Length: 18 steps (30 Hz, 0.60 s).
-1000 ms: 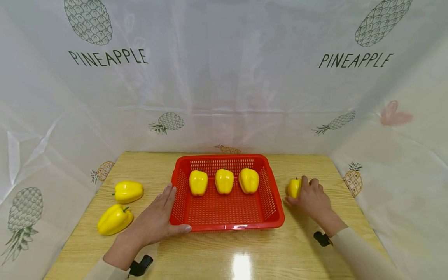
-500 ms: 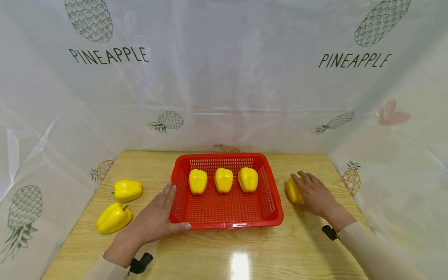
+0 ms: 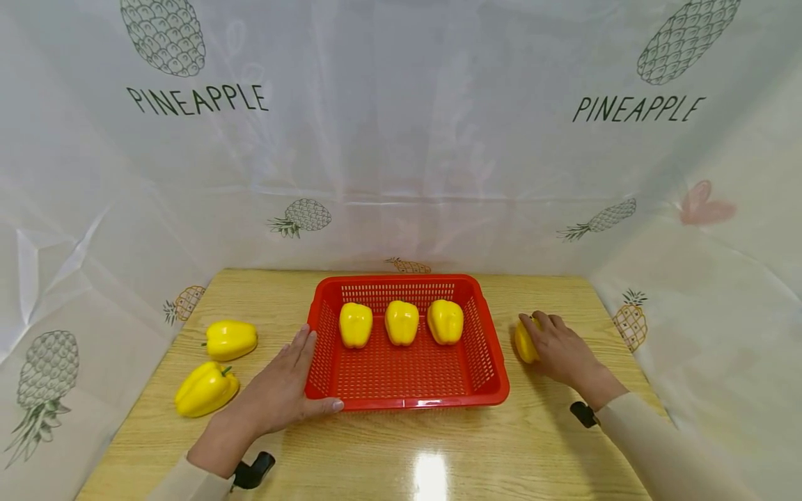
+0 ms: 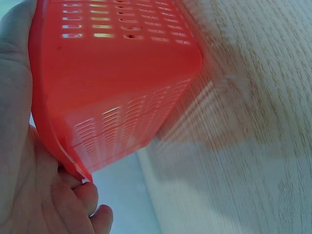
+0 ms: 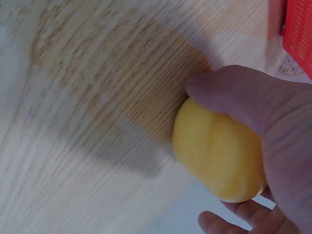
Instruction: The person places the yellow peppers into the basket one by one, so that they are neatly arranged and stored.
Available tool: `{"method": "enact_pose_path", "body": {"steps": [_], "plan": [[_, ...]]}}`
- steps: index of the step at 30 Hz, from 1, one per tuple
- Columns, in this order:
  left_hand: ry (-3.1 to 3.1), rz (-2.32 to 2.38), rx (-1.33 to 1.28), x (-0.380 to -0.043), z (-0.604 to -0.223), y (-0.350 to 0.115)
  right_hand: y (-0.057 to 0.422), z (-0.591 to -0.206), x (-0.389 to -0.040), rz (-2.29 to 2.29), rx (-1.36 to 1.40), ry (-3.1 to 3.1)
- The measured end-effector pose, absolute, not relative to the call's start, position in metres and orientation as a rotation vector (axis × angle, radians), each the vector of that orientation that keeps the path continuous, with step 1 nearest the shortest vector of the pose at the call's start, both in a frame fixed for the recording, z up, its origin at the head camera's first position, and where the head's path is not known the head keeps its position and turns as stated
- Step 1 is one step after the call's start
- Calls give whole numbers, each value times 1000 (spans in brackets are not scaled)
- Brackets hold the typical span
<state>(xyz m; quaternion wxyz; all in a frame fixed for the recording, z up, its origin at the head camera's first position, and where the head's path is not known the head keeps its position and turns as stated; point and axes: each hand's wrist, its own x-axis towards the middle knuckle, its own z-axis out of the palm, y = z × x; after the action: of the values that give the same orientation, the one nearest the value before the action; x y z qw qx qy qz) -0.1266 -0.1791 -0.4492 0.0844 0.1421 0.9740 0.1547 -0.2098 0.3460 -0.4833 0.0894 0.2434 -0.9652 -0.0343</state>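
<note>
On the right of the head view, my right hand [image 3: 564, 353] grips a yellow bell pepper [image 3: 525, 345], covering most of it. The right wrist view shows the thumb on one side of this pepper [image 5: 217, 151] and fingers on the other, close over the table. My left hand [image 3: 276, 390] rests at the front left corner of a red plastic basket [image 3: 404, 403], thumb along its front rim and straight fingers along its left side. Inside the basket, along its back, three yellow bell peppers stand in a row: left [image 3: 356, 325], middle [image 3: 402, 323] and right [image 3: 445, 322].
Two more yellow bell peppers lie left of the basket, a farther one [image 3: 231, 340] and a nearer one [image 3: 206, 390] beside the left forearm. The wooden table [image 3: 376, 452] is enclosed by a pale curtain [image 3: 401, 139] printed with pineapples.
My right hand has shifted over the pepper and turned, its fingers now lying across the top; the pepper has tilted. The left hand and basket have stayed in place.
</note>
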Motion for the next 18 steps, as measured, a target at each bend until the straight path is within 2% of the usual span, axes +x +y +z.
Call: {"method": "enact_pose_path", "body": {"steps": [7, 18], "plan": [[2902, 469, 416, -127, -451, -180, 343, -477, -208, 78, 607, -2907], [2918, 462, 433, -127, -453, -181, 341, -469, -212, 88, 667, -2782]]}}
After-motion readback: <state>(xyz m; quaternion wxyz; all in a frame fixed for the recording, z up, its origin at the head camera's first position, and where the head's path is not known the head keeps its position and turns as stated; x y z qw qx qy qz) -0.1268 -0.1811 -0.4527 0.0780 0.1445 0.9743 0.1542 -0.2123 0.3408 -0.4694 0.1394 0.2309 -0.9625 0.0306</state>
